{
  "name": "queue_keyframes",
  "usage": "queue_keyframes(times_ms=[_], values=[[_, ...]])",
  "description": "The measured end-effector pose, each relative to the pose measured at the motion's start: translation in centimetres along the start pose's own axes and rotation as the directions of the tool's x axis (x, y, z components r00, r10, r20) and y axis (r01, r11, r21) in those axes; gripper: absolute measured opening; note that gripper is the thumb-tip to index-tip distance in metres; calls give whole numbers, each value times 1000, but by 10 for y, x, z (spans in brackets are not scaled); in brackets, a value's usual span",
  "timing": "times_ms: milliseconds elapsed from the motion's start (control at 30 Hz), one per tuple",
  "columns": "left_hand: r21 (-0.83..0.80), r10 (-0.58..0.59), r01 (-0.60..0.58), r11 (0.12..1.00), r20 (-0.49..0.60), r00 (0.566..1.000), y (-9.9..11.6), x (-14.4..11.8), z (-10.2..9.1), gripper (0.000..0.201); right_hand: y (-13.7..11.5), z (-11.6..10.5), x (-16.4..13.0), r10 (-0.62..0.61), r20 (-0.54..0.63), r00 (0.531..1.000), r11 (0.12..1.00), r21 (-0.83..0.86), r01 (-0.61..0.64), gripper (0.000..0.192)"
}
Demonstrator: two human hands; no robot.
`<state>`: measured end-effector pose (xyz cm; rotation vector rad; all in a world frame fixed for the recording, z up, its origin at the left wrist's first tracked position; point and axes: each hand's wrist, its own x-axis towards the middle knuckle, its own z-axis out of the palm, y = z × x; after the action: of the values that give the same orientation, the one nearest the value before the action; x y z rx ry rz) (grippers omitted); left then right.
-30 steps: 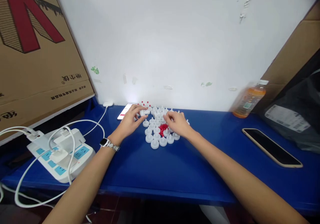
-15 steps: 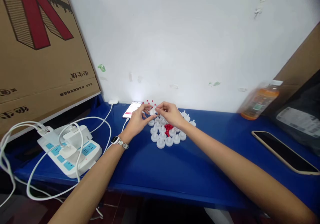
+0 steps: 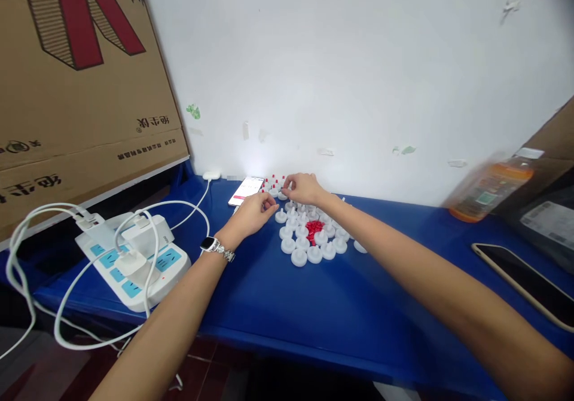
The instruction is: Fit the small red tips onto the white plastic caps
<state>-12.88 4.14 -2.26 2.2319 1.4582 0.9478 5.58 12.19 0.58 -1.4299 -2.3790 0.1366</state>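
Observation:
My right hand reaches to the back of the blue table, thumb and fingers pinched on a white nozzle cap beside the red-tipped caps. To its left, my left hand hovers at the edge of the group, fingers loosely curled; the thumb stands apart from the index finger, and nothing shows between them. In front of the hands spread several white nozzle caps, mostly upright with their spouts up. Small red tips lie in a pile among them. My right hand and forearm hide some caps.
A lit phone lies behind my left hand. On the left are a power strip with looping white cables and a large cardboard box. At the right lie a dark phone, an orange drink bottle and a black package.
My hands have moved apart. The right has carried the white nozzle cap back toward the red-tipped ones; the left has let go and drawn aside. The view has shifted a little.

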Motion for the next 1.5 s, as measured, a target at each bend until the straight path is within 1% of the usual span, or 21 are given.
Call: queue_keyframes(times_ms=[100, 233, 300, 400, 433, 500, 567, 667, 700, 767, 833, 867, 900, 967, 1033, 1100, 1200, 1267, 1367, 1433, 1500], values=[[18, 10, -10, 1000, -8, 1000, 0, 0, 1, 21, -3, 7, 13, 29, -29, 999, 998, -52, -31, 24], [49, 35, -33, 998, -42, 999, 1, -1, 2, 20, -10, 9, 15, 33, -16, 999, 997, -63, -34, 11], [83, 67, -58, 995, -115, 991, 4, -3, 2, 21, -14, 3, 5, 55, -83, 995, 998, 10, -54, 14], [136, 145, -115, 984, -237, 961, 15, -6, 4, 35, -20, -12, -24, 117, -193, 974, 964, 258, -64, 22], [140, 173, -142, 980, -240, 955, 19, -7, 5, 40, -21, -16, -36, 125, -209, 970, 940, 339, -48, 25], [123, 218, -197, 973, -191, 957, 28, -8, 8, 41, -24, -20, -60, 112, -228, 967, 896, 443, 0, 32], [85, 255, -247, 965, -111, 960, 36, -8, 12, 36, -24, -20, -80, 95, -251, 963, 869, 492, 43, 38], [99, 336, -331, 939, -39, 941, 45, -8, 13, 32, -17, -16, -95, 90, -252, 963, 821, 566, 71, 43], [131, 367, -360, 924, -36, 929, 47, -8, 12, 31, -13, -16, -97, 124, -242, 962, 795, 605, 50, 45], [209, 406, -385, 899, -64, 912, 48, -9, 7, 30, -3, -19, -99, 252, -222, 942, 741, 670, -40, 46], [248, 383, -347, 904, -115, 917, 46, -9, 2, 31, 7, -24, -102, 349, -226, 909, 738, 664, -118, 47], [249, 354, -315, 916, -134, 926, 44, -9, 0, 32, 10, -27, -104, 344, -232, 910, 775, 618, -135, 48], [233, 326, -292, 928, -123, 937, 42, -9, -1, 34, 12, -29, -108, 298, -232, 926, 830, 542, -131, 47], [178, 289, -271, 946, -78, 954, 38, -8, 1, 35, 14, -29, -115, 157, -198, 967, 934, 348, -81, 44], [131, 283, -276, 952, -41, 958, 35, -7, 5, 36, 12, -28, -121, 61, -140, 988, 980, 199, -32, 37], [112, 291, -286, 952, -30, 956, 33, -6, 9, 36, 11, -28, -123, 50, -116, 992, 985, 172, -30, 31], [102, 290, -286, 953, -28, 957, 31, -5, 11, 37, 9, -33, -119, 118, -145, 982, 950, 305, -69, 35], [85, 277, -274, 958, -31, 960, 30, -5, 11, 38, 7, -36, -113, 128, -159, 979, 898, 438, -46, 34], [58, 247, -243, 968, -65, 967, 32, -6, 8, 37, -1, -36, -102, 34, -128, 991, 792, 609, 51, 27], [46, 216, -212, 976, -98, 971, 34, -6, 6, 35, -7, -32, -91, -21, -129, 991, 729, 676, 103, 25], [38, 166, -162, 986, -143, 976, 35, -5, 3, 38, -12, -28, -77, -26, -153, 988, 693, 709, 128, 22]])
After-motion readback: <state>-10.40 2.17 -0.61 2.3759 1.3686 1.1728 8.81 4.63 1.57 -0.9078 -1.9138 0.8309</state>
